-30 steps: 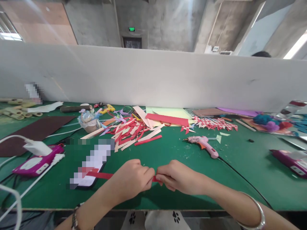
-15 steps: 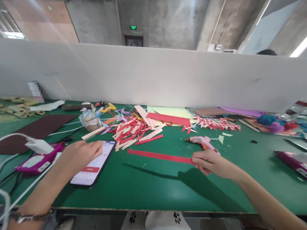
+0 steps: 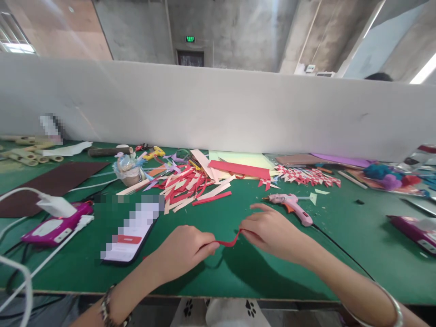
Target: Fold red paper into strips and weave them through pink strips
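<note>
A narrow red paper strip stretches between my two hands, low over the front of the green table. My left hand is closed, pinching the strip between thumb and fingers. At the strip's right end, my right hand grips it too, its index finger raised and the rest curled. The strip bends upward near the right fingers. Behind the right hand lies a pink glue gun with a black cord. A smartphone, its screen lit, lies left of my left hand.
A heap of red and pink paper strips lies ahead, beside a wider red strip on pale yellow paper. Right of it is a woven red-and-white piece. Purple power strips with cables sit at both sides. A white partition stands behind.
My left hand has moved from above the phone to the red strip and pinches it. My right hand has shifted slightly left, and the strip, straight before, now bends.
</note>
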Demonstrator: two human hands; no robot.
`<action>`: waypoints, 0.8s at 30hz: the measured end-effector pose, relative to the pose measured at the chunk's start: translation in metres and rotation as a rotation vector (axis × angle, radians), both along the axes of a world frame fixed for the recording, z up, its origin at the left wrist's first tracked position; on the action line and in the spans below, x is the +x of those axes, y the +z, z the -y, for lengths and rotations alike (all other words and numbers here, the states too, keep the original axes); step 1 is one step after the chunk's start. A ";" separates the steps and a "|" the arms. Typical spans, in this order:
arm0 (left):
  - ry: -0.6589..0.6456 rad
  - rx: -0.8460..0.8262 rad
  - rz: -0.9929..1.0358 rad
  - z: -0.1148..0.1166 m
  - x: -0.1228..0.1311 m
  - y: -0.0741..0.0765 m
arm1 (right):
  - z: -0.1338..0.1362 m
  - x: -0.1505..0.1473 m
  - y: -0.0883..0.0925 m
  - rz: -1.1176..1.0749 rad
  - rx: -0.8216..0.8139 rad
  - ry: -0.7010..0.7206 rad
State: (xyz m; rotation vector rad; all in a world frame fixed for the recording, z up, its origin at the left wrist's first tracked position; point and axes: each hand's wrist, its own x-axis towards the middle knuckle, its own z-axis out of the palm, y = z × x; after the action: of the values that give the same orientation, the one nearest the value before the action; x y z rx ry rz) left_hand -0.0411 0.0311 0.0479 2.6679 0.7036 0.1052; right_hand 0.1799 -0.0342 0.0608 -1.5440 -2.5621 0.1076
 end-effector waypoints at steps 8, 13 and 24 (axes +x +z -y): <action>0.124 -0.460 0.047 0.003 0.010 0.000 | 0.000 -0.034 -0.009 -0.193 0.061 0.063; 0.159 -0.489 0.040 0.007 0.006 0.000 | 0.003 -0.032 -0.007 -0.290 -0.040 0.030; 0.001 -0.709 0.047 0.006 0.001 -0.001 | 0.000 -0.036 -0.025 -0.206 -0.028 0.031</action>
State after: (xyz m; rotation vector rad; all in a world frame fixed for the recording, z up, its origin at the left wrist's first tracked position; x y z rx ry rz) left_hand -0.0405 0.0251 0.0466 1.9794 0.5866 -0.0714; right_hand 0.1443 -0.0337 0.0360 -1.4216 -2.4331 0.2913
